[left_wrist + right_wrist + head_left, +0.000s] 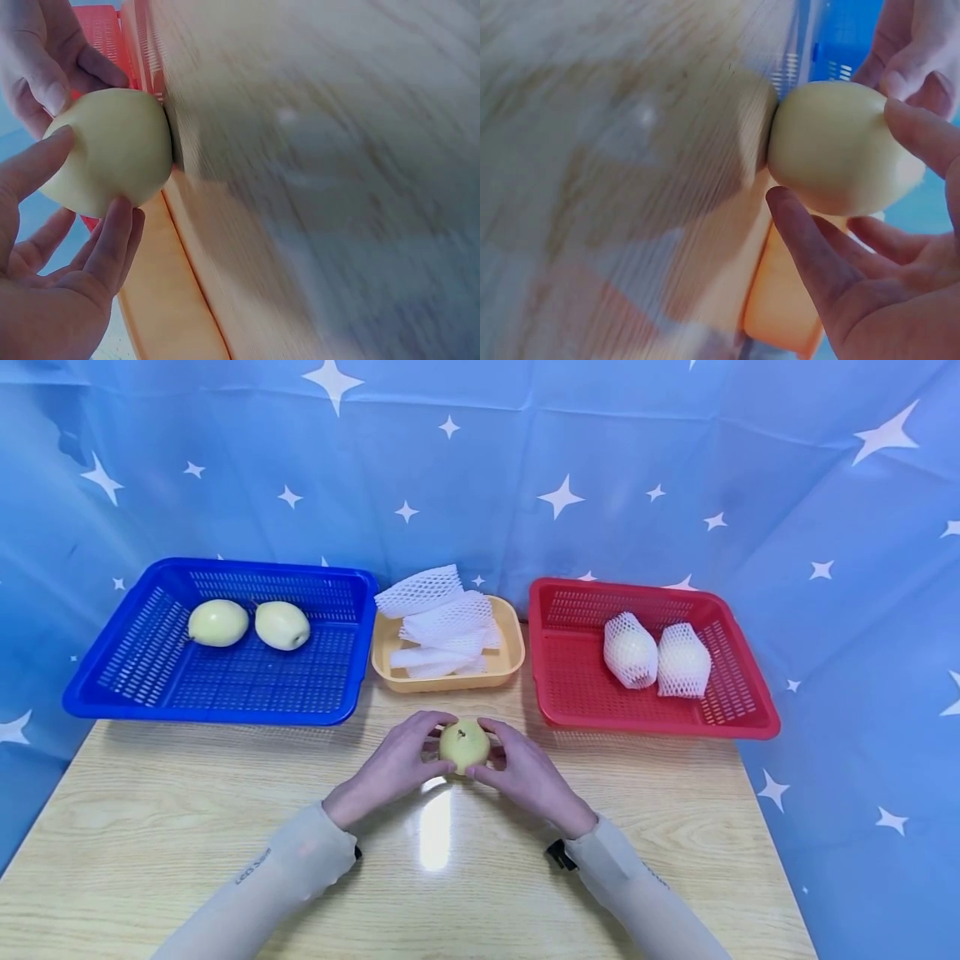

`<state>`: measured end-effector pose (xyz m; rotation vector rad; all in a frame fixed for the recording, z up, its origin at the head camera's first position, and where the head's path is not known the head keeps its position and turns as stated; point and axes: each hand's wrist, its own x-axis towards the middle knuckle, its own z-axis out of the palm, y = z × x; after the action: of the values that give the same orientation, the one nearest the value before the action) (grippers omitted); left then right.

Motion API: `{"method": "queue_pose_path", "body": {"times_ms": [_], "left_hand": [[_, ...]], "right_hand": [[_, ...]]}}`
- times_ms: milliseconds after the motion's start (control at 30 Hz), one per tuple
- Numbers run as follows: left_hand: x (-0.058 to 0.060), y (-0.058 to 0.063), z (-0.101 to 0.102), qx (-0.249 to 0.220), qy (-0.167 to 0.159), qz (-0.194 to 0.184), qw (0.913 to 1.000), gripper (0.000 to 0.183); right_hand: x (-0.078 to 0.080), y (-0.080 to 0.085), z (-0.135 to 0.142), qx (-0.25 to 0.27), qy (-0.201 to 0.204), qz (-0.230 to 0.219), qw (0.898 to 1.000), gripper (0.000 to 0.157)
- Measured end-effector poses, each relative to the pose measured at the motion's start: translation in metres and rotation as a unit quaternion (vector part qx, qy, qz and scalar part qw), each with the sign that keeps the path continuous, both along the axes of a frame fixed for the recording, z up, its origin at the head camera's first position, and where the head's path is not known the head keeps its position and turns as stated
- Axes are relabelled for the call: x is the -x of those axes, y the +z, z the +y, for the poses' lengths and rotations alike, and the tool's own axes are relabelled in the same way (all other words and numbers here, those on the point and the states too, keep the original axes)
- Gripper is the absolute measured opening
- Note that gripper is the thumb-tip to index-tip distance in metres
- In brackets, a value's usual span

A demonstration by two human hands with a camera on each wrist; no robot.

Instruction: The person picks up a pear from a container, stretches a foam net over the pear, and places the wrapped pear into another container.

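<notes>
Tabletop (660, 827), your left hand (397, 756) and right hand (531, 774) grasping 1 pear (465, 749), blue basket (326, 672): 2 pears (218, 623), tray (450, 682): nets (453, 618), red basket (570, 672): 2 netted pears (684, 662)

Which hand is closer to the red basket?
The right hand. It holds the pear on the side toward the red basket, just in front of its near left corner. The left hand is on the pear's other side, farther away.
</notes>
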<state>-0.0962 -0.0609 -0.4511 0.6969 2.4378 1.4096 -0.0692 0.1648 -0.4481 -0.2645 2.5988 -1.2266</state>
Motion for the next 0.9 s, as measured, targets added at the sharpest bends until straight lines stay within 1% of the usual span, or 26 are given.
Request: {"method": "queue_pose_path", "body": {"times_ms": [167, 267, 300, 433, 533, 600, 667, 700, 833, 900], "left_hand": [[0.000, -0.002, -0.001, 0.004, -0.010, 0.006, 0.9999, 0.061], [0.003, 0.002, -0.006, 0.001, -0.012, 0.020, 0.9997, 0.061], [0.005, 0.004, -0.008, 0.000, -0.008, 0.028, 0.9996, 0.061], [0.015, 0.021, -0.010, -0.001, 0.033, 0.074, 0.9967, 0.055], [0.027, 0.036, -0.007, 0.012, 0.066, 0.123, 0.9902, 0.049], [0.035, 0.047, -0.004, 0.017, 0.080, 0.153, 0.9849, 0.046], [0.043, 0.057, -0.002, 0.029, 0.090, 0.173, 0.9804, 0.044], [0.047, 0.063, -0.001, 0.039, 0.093, 0.179, 0.9788, 0.044], [0.063, 0.083, 0.006, 0.106, 0.096, 0.195, 0.9704, 0.046], [0.072, 0.089, 0.012, 0.137, 0.095, 0.210, 0.9633, 0.048]], "right_hand": [[-0.001, -0.002, -0.001, -0.001, 0.005, 0.016, 1.000, 0.074], [-0.002, 0.001, 0.000, -0.016, 0.003, 0.024, 1.000, 0.074], [-0.003, 0.002, 0.001, -0.021, 0.000, 0.025, 0.999, 0.074], [-0.008, 0.011, 0.006, -0.033, -0.013, 0.033, 0.999, 0.073], [-0.011, 0.018, 0.011, -0.035, -0.015, 0.052, 0.998, 0.070], [-0.013, 0.021, 0.014, -0.036, -0.014, 0.067, 0.997, 0.067], [-0.015, 0.025, 0.017, -0.037, -0.014, 0.080, 0.996, 0.064], [-0.016, 0.027, 0.018, -0.038, -0.015, 0.086, 0.995, 0.062], [-0.018, 0.032, 0.022, -0.035, -0.017, 0.110, 0.993, 0.057], [-0.018, 0.033, 0.024, -0.034, -0.015, 0.125, 0.992, 0.055]]}}
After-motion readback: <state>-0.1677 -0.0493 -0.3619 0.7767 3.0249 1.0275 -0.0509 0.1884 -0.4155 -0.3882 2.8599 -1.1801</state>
